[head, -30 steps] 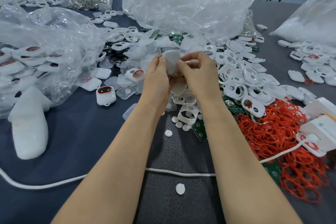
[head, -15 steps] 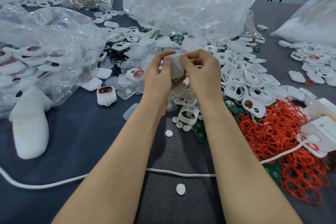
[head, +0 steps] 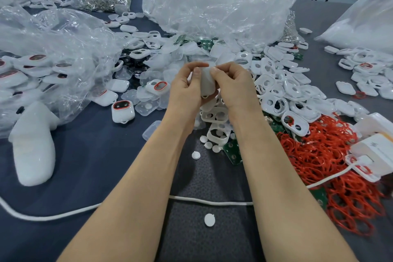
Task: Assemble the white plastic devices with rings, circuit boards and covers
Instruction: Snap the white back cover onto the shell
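My left hand (head: 186,89) and my right hand (head: 232,86) both grip one white plastic device (head: 207,83) above the middle of the table, thumbs pressing on its back cover. An assembled device with a red ring (head: 123,110) stands on the cloth to the left. White housings with holes (head: 274,91) lie heaped to the right of my hands. Red rings (head: 331,155) form a pile at the right. Green circuit boards (head: 232,151) lie under and beside the housings. Clear covers (head: 148,106) lie left of my hands.
Clear plastic bags (head: 212,10) fill the back; another bag (head: 53,49) at the left holds finished devices. A white cord (head: 210,200) runs across the near table under my forearms. Small white discs (head: 209,219) lie loose. A white box (head: 376,151) sits at the right edge.
The device has turned in my hands and dropped slightly; my thumbs now press on its back face closer together.
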